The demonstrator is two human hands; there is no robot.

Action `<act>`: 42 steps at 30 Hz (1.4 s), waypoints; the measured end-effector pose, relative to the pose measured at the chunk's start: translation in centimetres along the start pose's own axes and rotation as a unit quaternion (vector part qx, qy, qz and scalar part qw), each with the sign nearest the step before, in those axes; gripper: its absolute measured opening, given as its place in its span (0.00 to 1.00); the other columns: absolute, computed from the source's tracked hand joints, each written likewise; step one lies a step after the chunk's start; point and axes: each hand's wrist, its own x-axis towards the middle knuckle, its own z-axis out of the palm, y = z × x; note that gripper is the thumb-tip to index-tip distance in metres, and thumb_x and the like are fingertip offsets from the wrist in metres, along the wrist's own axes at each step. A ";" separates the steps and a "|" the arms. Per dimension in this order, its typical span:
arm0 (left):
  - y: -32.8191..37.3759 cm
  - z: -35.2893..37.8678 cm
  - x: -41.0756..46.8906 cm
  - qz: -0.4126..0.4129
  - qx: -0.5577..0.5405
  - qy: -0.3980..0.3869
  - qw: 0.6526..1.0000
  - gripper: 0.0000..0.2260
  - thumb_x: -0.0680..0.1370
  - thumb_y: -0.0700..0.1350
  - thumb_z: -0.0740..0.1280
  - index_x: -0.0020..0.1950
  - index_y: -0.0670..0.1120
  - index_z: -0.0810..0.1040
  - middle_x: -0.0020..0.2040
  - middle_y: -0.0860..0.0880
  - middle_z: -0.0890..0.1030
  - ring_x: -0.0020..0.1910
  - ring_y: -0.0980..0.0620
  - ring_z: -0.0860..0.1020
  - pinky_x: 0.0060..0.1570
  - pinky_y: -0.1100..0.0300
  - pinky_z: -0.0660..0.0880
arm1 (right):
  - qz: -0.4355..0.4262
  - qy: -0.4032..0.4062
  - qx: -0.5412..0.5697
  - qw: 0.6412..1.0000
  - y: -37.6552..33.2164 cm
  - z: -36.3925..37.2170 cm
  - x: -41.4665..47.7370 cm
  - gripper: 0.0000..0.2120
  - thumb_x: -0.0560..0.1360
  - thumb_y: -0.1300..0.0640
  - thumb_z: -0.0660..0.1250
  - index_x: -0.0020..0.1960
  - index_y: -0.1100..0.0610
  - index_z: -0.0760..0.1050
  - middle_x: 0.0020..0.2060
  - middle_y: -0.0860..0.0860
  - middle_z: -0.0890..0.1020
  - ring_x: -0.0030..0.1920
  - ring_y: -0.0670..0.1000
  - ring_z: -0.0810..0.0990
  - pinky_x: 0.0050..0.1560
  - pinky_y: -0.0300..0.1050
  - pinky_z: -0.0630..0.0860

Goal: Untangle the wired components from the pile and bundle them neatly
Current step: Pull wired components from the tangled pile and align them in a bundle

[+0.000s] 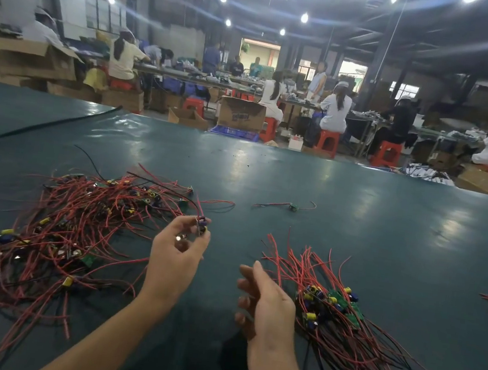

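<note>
Our left hand (pixel 178 249) pinches a wired part (pixel 202 224), pile (pixel 76 225) at nine o'clock; right hand (pixel 265 307) relaxed, bundle (pixel 342 322) at three o'clock.

Bare mat (pixel 218 274) between pile (pixel 75 231) and bundle (pixel 342 322)

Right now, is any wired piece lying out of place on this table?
Yes: one stray component lies alone farther out on the table, apart from the tangled pile on the left and the aligned bundle on the right.
</note>
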 end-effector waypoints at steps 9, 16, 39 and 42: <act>-1.0 1.3 -1.4 -0.226 -0.102 -0.088 0.965 0.16 0.75 0.28 0.60 0.46 0.45 0.83 0.42 0.48 0.85 0.35 0.56 0.81 0.27 0.63 0.74 | -0.078 -0.046 -0.108 0.990 1.0 1.6 -1.1 0.14 0.77 0.55 0.69 0.34 0.54 0.84 0.30 0.50 0.83 0.24 0.42 0.73 0.26 0.36 0.69; -0.9 1.5 -2.4 -0.200 -0.050 -0.136 0.969 0.16 0.75 0.28 0.62 0.41 0.46 0.82 0.35 0.48 0.84 0.34 0.54 0.81 0.31 0.64 0.75 | -0.106 -0.001 -0.097 0.990 0.9 1.4 -1.0 0.10 0.77 0.56 0.70 0.38 0.54 0.85 0.34 0.49 0.85 0.32 0.42 0.79 0.36 0.40 0.74; 0.1 1.2 -2.7 -0.205 -0.080 -0.178 0.959 0.16 0.68 0.60 0.69 0.34 0.48 0.85 0.31 0.45 0.80 0.26 0.55 0.71 0.28 0.66 0.69 | -0.093 0.067 -0.020 0.993 0.2 0.5 -0.2 0.15 0.76 0.55 0.70 0.32 0.53 0.85 0.32 0.49 0.85 0.25 0.41 0.73 0.23 0.36 0.70; 0.4 1.1 -2.8 -0.213 -0.098 -0.178 0.956 0.14 0.70 0.57 0.68 0.36 0.49 0.86 0.32 0.46 0.80 0.26 0.56 0.71 0.28 0.66 0.68 | -0.084 0.068 -0.002 0.994 0.0 0.5 -0.2 0.14 0.76 0.56 0.71 0.32 0.53 0.85 0.32 0.48 0.85 0.25 0.41 0.73 0.24 0.36 0.71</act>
